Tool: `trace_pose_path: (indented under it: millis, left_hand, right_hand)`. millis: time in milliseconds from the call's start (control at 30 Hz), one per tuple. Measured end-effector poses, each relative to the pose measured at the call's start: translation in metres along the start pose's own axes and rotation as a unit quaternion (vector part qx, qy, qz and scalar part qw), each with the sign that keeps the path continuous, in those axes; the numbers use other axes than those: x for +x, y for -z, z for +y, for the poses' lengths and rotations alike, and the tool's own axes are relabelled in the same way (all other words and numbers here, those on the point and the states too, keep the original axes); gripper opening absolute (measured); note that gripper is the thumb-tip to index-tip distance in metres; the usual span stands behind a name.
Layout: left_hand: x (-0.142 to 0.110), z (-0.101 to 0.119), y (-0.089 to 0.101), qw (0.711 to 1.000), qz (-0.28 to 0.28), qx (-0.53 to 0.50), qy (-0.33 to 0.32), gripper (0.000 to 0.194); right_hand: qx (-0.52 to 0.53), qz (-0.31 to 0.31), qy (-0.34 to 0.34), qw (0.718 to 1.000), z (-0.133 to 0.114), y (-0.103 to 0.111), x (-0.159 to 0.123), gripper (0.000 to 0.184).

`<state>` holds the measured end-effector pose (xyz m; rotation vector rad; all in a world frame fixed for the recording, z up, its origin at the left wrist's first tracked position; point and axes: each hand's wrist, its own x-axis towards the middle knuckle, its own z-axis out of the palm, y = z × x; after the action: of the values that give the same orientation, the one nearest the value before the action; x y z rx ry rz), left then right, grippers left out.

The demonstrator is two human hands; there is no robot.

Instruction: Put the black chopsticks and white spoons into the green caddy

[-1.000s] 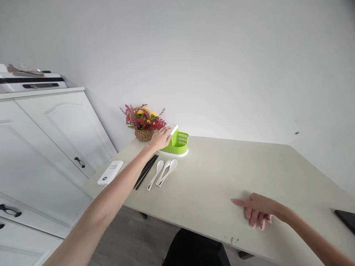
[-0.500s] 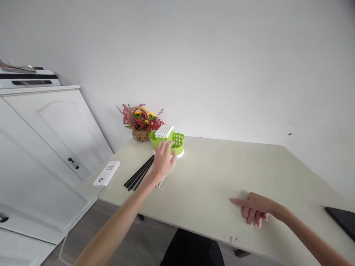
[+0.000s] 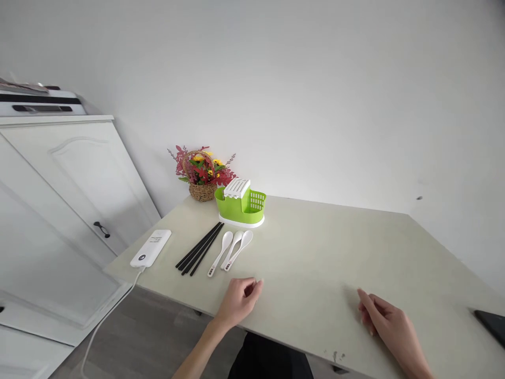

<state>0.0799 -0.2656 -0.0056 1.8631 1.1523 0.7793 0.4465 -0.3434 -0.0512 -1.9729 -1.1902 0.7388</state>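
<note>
My left hand (image 3: 239, 301) rests near the table's front edge with its fingers curled in, and nothing shows in it. Just beyond it lie three white spoons (image 3: 240, 250) with marked handle ends. Several black chopsticks (image 3: 200, 248) lie slanted to their left. Behind them stands a green utensil basket (image 3: 233, 209) with a white slotted top over its middle and a white base. Off to the right, my right hand (image 3: 389, 320) is closed loosely at the tabletop, thumb against the bent fingers, with no object visible in it.
A wicker basket of flowers (image 3: 202, 190) stands at the back left. The white power bank (image 3: 151, 248) has a cable hanging over the table edge. White cabinets (image 3: 71, 210) border the left side. A black flat device (image 3: 491, 323) lies at the far right.
My left hand has drawn back from beside the green basket to the front edge, uncovering the spoons, and curled. My right hand has turned and folded in its outstretched index finger.
</note>
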Motion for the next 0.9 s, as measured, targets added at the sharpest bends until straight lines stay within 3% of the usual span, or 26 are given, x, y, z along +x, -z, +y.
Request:
trace_pose_path:
  millis: [333, 600, 700, 900]
  left_hand:
    - [-0.031, -0.015, 0.028, 0.998, 0.013, -0.042, 0.036, 0.052]
    - [-0.054, -0.041, 0.067, 0.984, 0.164, 0.065, 0.016, 0.052]
    - [-0.061, -0.049, 0.086, 0.963, 0.226, 0.148, 0.016, 0.052]
    - [-0.056, -0.068, 0.115, 0.885, 0.306, 0.352, -0.011, 0.035]
  right_hand:
    - [0.015, 0.001, -0.024, 1.000, 0.023, 0.000, 0.008, 0.063]
    - [-0.008, 0.005, -0.009, 1.000, 0.020, 0.000, 0.007, 0.065]
    - [-0.034, 0.019, 0.000, 0.999, 0.013, -0.001, 0.002, 0.064]
    - [-0.064, 0.033, 0.017, 0.997, 0.007, -0.003, -0.004, 0.060]
